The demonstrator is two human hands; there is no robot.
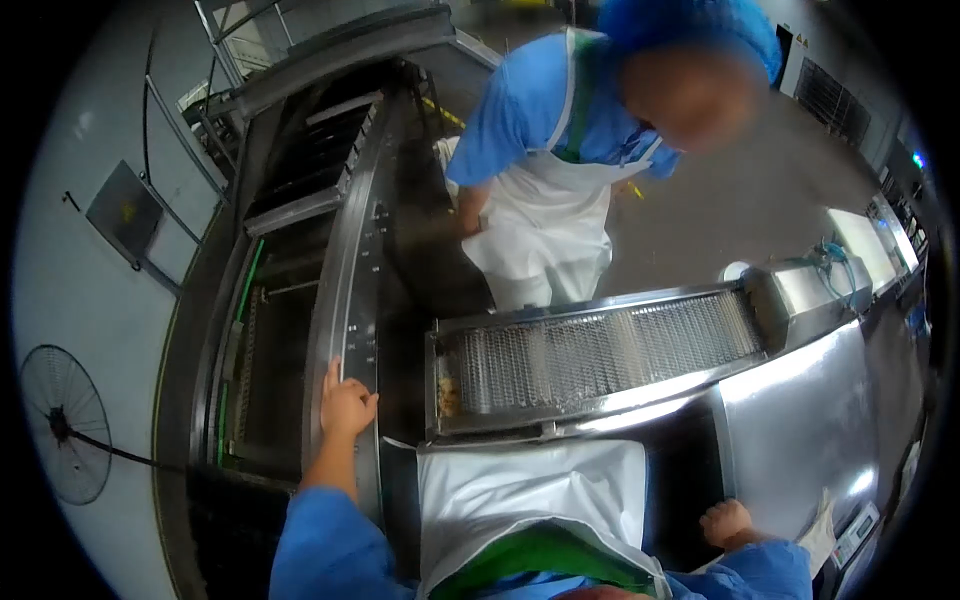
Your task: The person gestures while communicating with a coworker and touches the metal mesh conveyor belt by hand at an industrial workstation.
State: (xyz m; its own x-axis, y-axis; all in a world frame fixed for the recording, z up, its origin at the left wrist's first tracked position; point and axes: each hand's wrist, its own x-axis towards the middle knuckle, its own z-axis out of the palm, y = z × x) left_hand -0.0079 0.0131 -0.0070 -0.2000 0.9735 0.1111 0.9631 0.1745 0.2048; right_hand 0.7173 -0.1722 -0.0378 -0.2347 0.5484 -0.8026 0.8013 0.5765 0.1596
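My left hand (347,405) rests on the long metal side rail (343,300) of the large conveyor, its index finger stretched out along the rail and nothing in its grasp. At the lower right, my right hand (726,522) is closed at the near left edge of a shiny steel table (800,420); whether it holds anything is hidden. Between and beyond the hands lies a wire-mesh belt (600,350) in a steel frame, with small yellowish bits at its left end.
A person (560,150) in a blue cap and white apron stands across the mesh belt. Black trays (320,150) sit on the large conveyor. A round fan (65,424) is at the left wall. A small device with a display (855,535) lies at lower right.
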